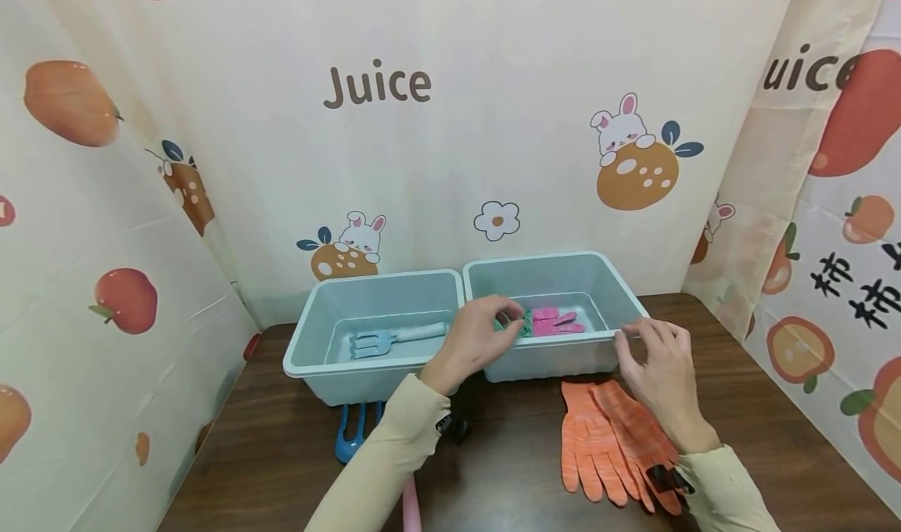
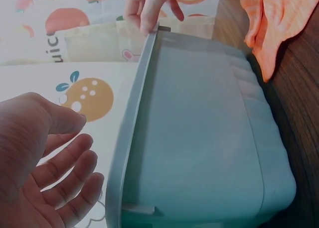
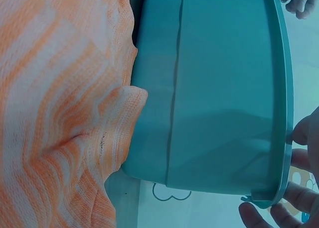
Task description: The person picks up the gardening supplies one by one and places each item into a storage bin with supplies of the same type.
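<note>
Left sleeve (image 1: pixel 373 469): cream, nearest the head camera, crossing up from the lower edge; a dark wrist device (image 1: pixel 454 429) sits by its cuff.
Right sleeve (image 1: pixel 725 485): same cream, lower right; a black device (image 1: pixel 669 479) at its cuff overlaps the orange gloves (image 1: pixel 594 438).
Left hand (image 1: pixel 482 332): above the near rim of the right bin (image 1: pixel 556 357); fingers loosely bent, thumb and fingertips apart. Contact with the rim cannot be confirmed.
Right hand (image 1: pixel 662 368): thumb and fingers grip the right bin's rim at the near right corner; the right wrist view shows fingers about that corner.
Right bin: pale blue, upright on the dark wood table (image 1: pixel 246 454), just beside the left bin (image 1: pixel 380 383).
Pink glove (image 1: pixel 552 325): on the floor of the right bin, green cuff toward the left hand, which partly hides it.
Left bin: same colour; contains a blue hand fork (image 1: pixel 373 343) with a pale handle, lying flat.
Orange gloves: on the table before the right bin, overlapping, fingers toward the camera.
Blue prongs (image 1: pixel 346 446): on the table before the left bin, partly behind the left sleeve.
Pink handle (image 1: pixel 411 508): at the lower edge; connection to the prongs cannot be told.
Backdrop (image 1: pixel 422 156): cream cloth printed with fruit and rabbits.
</note>
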`<state>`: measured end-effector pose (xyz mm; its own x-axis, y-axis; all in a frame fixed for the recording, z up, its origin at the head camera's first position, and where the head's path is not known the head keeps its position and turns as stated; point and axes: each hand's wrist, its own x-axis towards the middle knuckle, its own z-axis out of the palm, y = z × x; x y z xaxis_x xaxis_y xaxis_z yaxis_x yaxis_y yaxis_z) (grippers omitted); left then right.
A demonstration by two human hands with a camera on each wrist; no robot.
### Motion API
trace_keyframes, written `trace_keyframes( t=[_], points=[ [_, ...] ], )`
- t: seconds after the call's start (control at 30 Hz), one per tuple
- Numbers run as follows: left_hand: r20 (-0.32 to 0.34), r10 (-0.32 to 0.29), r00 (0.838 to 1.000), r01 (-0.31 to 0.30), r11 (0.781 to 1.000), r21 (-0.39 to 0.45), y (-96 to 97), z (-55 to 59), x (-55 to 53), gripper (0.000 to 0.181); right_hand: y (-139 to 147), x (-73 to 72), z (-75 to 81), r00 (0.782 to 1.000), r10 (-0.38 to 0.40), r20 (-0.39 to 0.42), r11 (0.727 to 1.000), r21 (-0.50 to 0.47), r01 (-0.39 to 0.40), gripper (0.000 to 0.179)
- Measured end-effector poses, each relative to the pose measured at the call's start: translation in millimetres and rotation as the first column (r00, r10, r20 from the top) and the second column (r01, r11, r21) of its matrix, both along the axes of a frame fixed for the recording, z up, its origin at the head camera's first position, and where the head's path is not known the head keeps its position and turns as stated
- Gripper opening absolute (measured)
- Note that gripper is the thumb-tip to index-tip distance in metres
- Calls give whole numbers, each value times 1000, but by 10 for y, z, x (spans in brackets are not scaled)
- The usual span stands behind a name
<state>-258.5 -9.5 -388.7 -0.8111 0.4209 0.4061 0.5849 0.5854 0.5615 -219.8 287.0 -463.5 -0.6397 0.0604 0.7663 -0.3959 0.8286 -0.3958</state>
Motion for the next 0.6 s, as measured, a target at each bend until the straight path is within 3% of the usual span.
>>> trace_keyframes(
  t=[0.33, 0.6],
  points=[
    [-62, -44, 997, 44, 999, -1, 38, 43, 104, 15, -12, -7, 2, 1000, 3, -18, 1000, -8, -3, 12],
    [-94, -65, 993, 64, 998, -11, 67, -24, 137, 12, -13, -9, 0, 1000, -3, -23, 1000, -9, 3, 12]
  ],
)
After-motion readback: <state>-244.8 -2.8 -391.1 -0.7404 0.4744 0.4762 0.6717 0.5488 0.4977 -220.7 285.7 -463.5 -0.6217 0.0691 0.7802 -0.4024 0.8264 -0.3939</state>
